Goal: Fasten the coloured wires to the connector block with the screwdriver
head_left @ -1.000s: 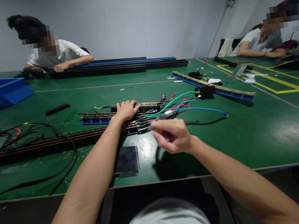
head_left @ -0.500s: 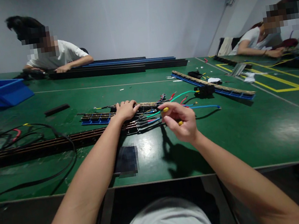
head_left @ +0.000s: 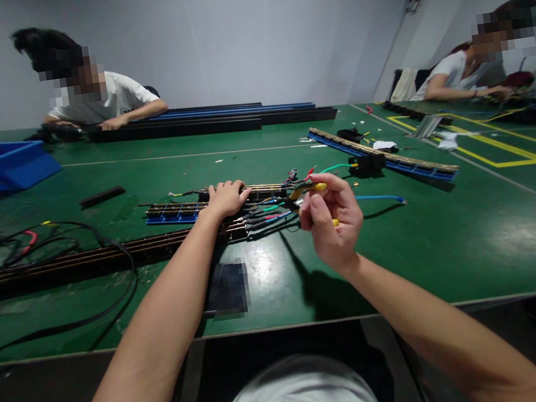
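Observation:
My left hand (head_left: 225, 199) lies palm down across the track pieces, its fingers stretched over a dark rail with copper-coloured strips (head_left: 266, 188). Partly under that wrist is a blue-based rail (head_left: 170, 213). A long dark track (head_left: 81, 259) runs to the left edge, its right end nearest me. My right hand (head_left: 335, 221) is closed around yellow-handled pliers (head_left: 317, 187), whose jaws point left toward the wire ends. Several coloured wires (head_left: 270, 216) come out of the rails' right ends. A blue wire (head_left: 380, 196) extends past my right hand. Whether the jaws touch a wire cannot be made out.
Another blue-based rail (head_left: 392, 160) lies at the right beside a black connector (head_left: 367, 164). A black cable (head_left: 133, 266) loops at the left near a blue bin (head_left: 19, 169). Two people work across the table, near long dark bars (head_left: 217, 125) and yellow tape lines (head_left: 516, 161).
My right hand has moved slightly right with the pliers and turned, so more of the tool shows. The blue wire's end has shifted a little right. My left hand stays in place.

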`<state>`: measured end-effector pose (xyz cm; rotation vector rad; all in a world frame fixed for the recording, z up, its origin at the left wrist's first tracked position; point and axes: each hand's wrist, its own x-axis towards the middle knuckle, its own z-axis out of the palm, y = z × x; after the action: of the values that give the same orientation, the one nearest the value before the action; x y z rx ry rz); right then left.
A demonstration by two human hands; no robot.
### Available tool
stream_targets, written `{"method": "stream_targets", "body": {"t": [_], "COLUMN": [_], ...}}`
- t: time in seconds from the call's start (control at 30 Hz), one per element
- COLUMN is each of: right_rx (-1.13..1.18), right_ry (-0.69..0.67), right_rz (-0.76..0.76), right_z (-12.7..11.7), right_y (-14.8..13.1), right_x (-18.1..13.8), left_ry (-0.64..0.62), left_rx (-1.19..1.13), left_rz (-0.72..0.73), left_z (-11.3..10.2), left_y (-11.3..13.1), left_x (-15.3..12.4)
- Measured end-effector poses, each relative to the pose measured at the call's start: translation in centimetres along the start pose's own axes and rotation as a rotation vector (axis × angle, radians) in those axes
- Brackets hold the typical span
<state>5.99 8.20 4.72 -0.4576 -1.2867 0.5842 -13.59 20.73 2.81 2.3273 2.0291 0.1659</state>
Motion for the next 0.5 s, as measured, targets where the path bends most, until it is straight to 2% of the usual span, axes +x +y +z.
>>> {"method": "stream_targets", "body": {"t": [0.17,0.4,0.5], "right_rx": [0.074,0.018,-0.05], "right_ry": [-0.135,-0.162,-0.204], "right_rz": [0.078,0.16,0.139], "right_z": [1.2,3.6,4.0], "right_y": [1.2,3.8,4.3], "right_x": [1.2,1.5,0.8], "left_ry": [-0.006,-0.004,-0.011], "left_rx": [0.01,0.015,0.015], "left_rz": [-0.013,-0.007,-0.011], "left_z": [-0.1,-0.4,-0.4], "left_y": [0.1,0.3,0.2], "left_x": [0.0,-0.3,-0.3]}}
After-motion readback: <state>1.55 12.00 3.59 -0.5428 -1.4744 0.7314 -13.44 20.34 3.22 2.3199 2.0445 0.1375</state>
